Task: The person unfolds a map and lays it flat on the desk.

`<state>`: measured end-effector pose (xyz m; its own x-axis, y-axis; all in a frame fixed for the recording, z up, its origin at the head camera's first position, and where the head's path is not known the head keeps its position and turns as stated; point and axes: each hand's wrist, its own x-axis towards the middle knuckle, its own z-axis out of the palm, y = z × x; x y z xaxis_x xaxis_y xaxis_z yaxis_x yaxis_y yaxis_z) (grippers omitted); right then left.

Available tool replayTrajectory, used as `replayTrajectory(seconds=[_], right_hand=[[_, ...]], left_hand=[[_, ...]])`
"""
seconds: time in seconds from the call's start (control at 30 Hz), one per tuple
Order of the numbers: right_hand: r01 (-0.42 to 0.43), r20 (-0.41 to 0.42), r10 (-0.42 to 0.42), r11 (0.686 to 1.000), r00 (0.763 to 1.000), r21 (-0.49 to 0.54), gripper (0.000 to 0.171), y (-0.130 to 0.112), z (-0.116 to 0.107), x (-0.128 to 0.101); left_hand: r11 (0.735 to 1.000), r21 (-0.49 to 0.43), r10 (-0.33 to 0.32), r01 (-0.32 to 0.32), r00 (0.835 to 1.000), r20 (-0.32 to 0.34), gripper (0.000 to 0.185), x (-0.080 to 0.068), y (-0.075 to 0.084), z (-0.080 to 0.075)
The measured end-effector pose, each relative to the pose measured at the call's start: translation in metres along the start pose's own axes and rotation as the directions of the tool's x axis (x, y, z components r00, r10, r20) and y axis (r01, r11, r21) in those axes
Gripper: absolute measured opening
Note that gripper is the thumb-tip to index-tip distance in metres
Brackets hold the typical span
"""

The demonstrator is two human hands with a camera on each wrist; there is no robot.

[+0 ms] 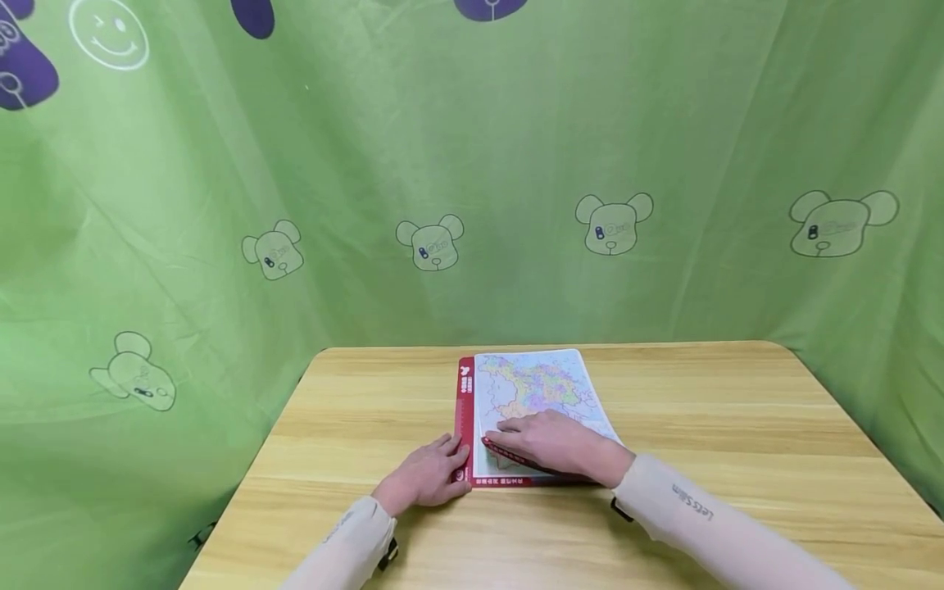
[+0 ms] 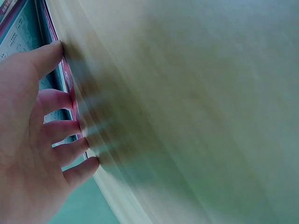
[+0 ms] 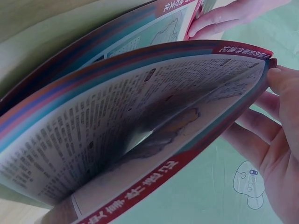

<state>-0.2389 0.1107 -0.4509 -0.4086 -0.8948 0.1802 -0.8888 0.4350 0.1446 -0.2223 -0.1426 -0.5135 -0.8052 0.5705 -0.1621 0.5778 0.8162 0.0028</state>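
A folded map (image 1: pixel 534 385) with red borders lies on the wooden table, a coloured map printed on its upper face. My left hand (image 1: pixel 430 475) rests at its left red edge; in the left wrist view the spread fingers (image 2: pixel 63 130) and thumb touch that edge. My right hand (image 1: pixel 553 442) lies across the map and holds a raised, folded-over part by its left edge. Seen from the right wrist, this part bows open between its layers, showing dense print on the inner panel (image 3: pixel 112 107). The thumb (image 3: pixel 282 77) is at its corner, fingers against the outer side.
The wooden table (image 1: pixel 354 410) stretches to both sides of the map and in front of it. Behind and beside it hangs a green curtain (image 1: pixel 516 287) with bear-head outlines.
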Motion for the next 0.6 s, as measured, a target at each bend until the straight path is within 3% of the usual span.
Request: replayTrajectory(seconds=[0.6], right_hand=[[-0.008, -0.019, 0.006, 0.998, 1.000, -0.065, 0.043, -0.0001, -0.0043, -0.0061]], left_hand=[[1.000, 0.011, 0.018, -0.018, 1.000, -0.007, 0.069, 0.0006, -0.0017, -0.0011]])
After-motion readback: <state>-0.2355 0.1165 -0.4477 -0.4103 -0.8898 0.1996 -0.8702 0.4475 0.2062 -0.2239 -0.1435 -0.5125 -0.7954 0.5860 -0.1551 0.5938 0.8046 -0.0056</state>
